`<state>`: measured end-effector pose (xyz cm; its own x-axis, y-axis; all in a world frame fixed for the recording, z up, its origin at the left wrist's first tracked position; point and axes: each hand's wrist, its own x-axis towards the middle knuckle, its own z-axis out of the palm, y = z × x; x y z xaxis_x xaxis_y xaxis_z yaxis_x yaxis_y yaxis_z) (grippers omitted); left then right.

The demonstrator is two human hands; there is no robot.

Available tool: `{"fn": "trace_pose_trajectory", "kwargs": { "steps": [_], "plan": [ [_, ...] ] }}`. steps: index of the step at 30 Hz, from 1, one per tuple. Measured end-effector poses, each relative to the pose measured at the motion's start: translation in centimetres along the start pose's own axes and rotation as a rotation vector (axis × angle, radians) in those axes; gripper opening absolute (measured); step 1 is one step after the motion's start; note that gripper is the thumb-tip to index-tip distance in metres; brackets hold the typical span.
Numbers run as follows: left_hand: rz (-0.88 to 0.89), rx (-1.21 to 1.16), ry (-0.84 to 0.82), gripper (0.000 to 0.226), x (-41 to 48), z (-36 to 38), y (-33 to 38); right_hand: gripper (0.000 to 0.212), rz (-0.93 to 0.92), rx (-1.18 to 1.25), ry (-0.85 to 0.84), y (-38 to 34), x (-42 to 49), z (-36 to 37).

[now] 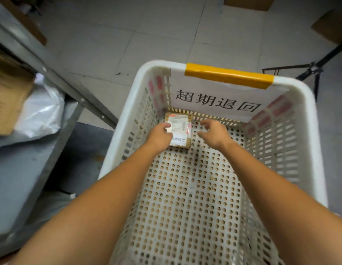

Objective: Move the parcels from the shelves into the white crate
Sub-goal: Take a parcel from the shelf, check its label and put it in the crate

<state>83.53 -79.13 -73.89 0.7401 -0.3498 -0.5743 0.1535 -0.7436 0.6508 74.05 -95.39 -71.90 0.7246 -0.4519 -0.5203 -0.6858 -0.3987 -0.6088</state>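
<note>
Grey tiled floor [109, 44] underfoot in a parcel storeroom, viewed from above. At left, a metal shelf [57, 73], loaded with a brown cardboard box [7, 96], a white plastic bag [44, 111] and grey mailer bags [19, 178], none yet moved.

Leaned over the white crate [126, 111] on the floor, both bare arms reaching in. Gripped with the left hand [160, 136], fingers curled over the left edge, a small brown parcel [180, 129] lying flat in the crate's far-left corner, seemingly resting on the perforated bottom. Just beyond it, on the far wall, a paper sign [214, 96] fixed to the rim with yellow tape [229, 75].

Held the right hand [214, 132] just right of the parcel, fingers loosely curled, gripping nothing and apparently clear of the carton.

Judged light and stiff: a small taped carton, unlikely to sag or crush under a one-handed hold. Glossy label and tape on the top face probably slick, so better taken by two opposite side edges than pressed from above. Contents unknown, so fragility impossible to tell. Looked to be the only parcel in the crate, with most of the job left.

At far right, a black tripod [311, 71] and another cardboard box [330, 25] on the floor.
</note>
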Motion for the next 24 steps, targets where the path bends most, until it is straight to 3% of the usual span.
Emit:
{"fn": "trace_pose_trajectory", "kwargs": {
  "steps": [5, 12, 24],
  "plan": [
    [0.148, 0.293, -0.068, 0.045, -5.7, -5.2, 7.0, 0.047, -0.007, -0.172, 0.024, -3.9, -6.6, -7.2],
    [0.316, 0.512, -0.105, 0.044, -13.6, -11.5, 16.1, 0.048, 0.052, -0.2, 0.109, -9.2, -15.8, -15.2],
    [0.745, 0.795, -0.16, 0.044, -28.5, -19.3, 28.8, 0.043, 0.185, -0.253, 0.426, -17.9, -36.6, -24.1]
  ]
}}
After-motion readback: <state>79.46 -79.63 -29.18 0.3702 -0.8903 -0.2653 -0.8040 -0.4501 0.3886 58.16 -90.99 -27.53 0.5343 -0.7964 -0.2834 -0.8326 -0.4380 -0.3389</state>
